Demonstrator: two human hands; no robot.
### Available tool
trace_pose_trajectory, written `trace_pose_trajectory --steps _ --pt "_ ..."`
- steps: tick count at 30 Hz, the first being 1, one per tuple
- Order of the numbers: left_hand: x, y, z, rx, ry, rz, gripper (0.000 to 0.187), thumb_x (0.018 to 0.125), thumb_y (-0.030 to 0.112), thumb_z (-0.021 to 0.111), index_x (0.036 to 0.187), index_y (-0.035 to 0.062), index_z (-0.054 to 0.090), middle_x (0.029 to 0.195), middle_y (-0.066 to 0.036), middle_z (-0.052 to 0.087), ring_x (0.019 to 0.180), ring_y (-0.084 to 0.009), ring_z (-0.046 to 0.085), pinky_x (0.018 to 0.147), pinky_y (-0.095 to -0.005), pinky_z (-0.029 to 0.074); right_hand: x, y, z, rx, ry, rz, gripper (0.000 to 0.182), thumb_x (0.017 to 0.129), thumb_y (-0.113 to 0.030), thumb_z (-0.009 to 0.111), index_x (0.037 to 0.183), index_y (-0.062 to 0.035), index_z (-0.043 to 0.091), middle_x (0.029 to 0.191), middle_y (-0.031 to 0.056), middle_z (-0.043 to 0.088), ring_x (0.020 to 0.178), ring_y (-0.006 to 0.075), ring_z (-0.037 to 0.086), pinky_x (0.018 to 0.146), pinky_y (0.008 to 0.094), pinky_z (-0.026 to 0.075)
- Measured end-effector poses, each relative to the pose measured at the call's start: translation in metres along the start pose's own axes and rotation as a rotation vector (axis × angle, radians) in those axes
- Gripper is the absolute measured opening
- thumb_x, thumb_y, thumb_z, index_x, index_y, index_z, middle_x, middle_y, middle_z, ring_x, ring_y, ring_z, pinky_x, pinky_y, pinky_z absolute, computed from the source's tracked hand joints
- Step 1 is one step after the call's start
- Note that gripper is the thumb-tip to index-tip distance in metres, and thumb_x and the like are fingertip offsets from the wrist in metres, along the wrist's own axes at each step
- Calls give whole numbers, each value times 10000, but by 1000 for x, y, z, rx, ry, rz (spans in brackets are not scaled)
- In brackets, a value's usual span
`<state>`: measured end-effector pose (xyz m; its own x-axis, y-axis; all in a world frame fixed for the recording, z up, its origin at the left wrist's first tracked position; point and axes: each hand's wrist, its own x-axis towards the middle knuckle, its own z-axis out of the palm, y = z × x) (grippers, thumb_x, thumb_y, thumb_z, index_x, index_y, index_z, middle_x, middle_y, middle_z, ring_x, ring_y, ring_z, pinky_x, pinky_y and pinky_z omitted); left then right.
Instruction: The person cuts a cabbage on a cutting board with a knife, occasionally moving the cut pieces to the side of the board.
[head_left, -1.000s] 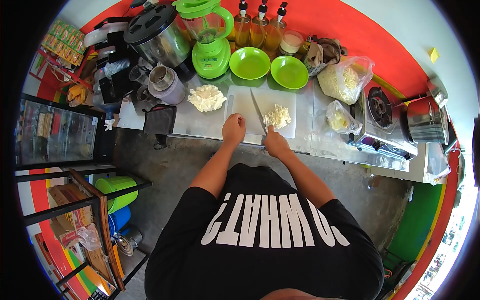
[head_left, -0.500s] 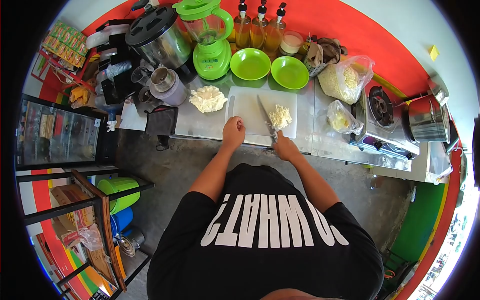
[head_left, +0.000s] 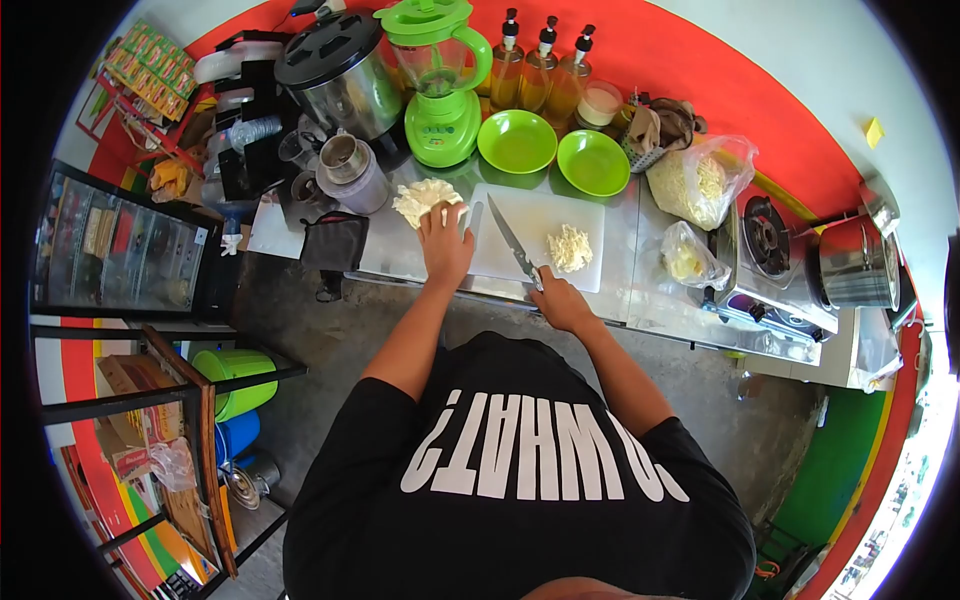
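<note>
My right hand (head_left: 562,303) is wrapped around the handle of a kitchen knife (head_left: 513,236), its long blade slanting up and left over the white cutting board (head_left: 490,262). On the board's right side lies a small pile of pale chopped pieces (head_left: 570,248). My left hand (head_left: 446,250) reaches over the lower right edge of a larger heap of cream-coloured, frilly pieces (head_left: 420,200), which sits on the metal counter left of the board. Its fingers are stretched out across the heap's edge and partly cover it.
Behind the board stand two green bowls (head_left: 517,142), a green blender (head_left: 442,125) and pump bottles (head_left: 538,75). To the right are a bag of pale shreds (head_left: 700,185), a smaller plastic bag (head_left: 690,258) and a gas stove (head_left: 765,240). A steel pot (head_left: 345,95) stands back left.
My left hand has moved up and left from the board's edge onto the frilly heap, its fingers straightening. The knife has shifted left, away from the chopped pile. The view has turned slightly.
</note>
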<state>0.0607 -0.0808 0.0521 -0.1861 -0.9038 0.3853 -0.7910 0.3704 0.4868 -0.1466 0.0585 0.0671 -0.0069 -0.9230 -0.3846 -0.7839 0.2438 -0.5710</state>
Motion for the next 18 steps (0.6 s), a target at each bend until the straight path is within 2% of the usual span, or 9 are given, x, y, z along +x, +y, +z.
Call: trace_pose_trajectory --steps 1,3,5,7,8,10,11,14,18 --pt "5 -6 -2 2 8 -9 511 771 94 769 1252 139 603 1269 -88 548 1209 -327 479 1036 -479 384 4 -3 -2 -9 5 -13 420 980 -238 604 1279 -2 428 937 332 673 921 506 652 820 565 499" --pt "16 -19 -8 143 -71 -22 672 760 154 804 1381 191 549 1372 -64 489 1283 -316 420 1074 -509 337 11 -12 -6 -27 5 -37 419 981 -236 603 1280 1 431 938 332 673 921 503 653 821 564 498" --pt "25 -32 -12 204 -129 -41 617 770 180 813 1349 192 597 1386 -37 477 1293 -293 405 1065 -474 336 19 -22 -13 -36 -3 -40 411 970 -233 603 1268 -17 421 961 329 673 921 512 655 822 583 512" --pt "29 -41 -15 187 -224 -11 455 779 187 805 1215 171 677 1378 -28 484 1298 -288 403 1050 -468 341 29 -25 -12 -43 5 -67 415 968 -234 605 1271 -17 421 963 330 673 924 511 655 825 582 511" --pt "29 -44 -15 188 -217 -19 455 779 187 805 1215 171 677 1378 -28 484 1298 -288 403 1050 -468 341 34 -27 -11 -39 14 -84 419 967 -235 606 1273 -17 420 965 330 673 926 510 655 828 581 510" --pt "29 -46 -15 105 -156 -7 306 787 187 794 1082 159 718 1315 -14 567 1260 -285 457 1024 -468 348 42 -32 -10 -37 25 -106 419 968 -235 607 1274 -18 422 966 333 673 927 509 655 829 581 508" --pt "28 -47 -15 109 -150 -17 306 787 187 794 1082 159 718 1315 -14 567 1260 -285 457 1024 -468 348 45 -35 -9 -31 39 -120 419 968 -236 608 1276 -18 424 967 337 673 927 508 655 829 582 506" --pt "21 -44 -20 -9 -4 53 265 813 182 769 1058 109 700 1091 -40 682 1143 -272 560 978 -458 362 48 -46 -11 -20 15 -150 419 971 -243 606 1276 -19 428 949 340 674 921 508 655 831 581 503" --pt "1 -34 -28 -64 35 92 257 856 206 730 1076 82 679 1099 -56 677 1135 -282 565 963 -456 373 54 -36 -1 -7 -15 -231 406 977 -226 616 1255 8 435 898 337 668 885 514 649 784 573 490"
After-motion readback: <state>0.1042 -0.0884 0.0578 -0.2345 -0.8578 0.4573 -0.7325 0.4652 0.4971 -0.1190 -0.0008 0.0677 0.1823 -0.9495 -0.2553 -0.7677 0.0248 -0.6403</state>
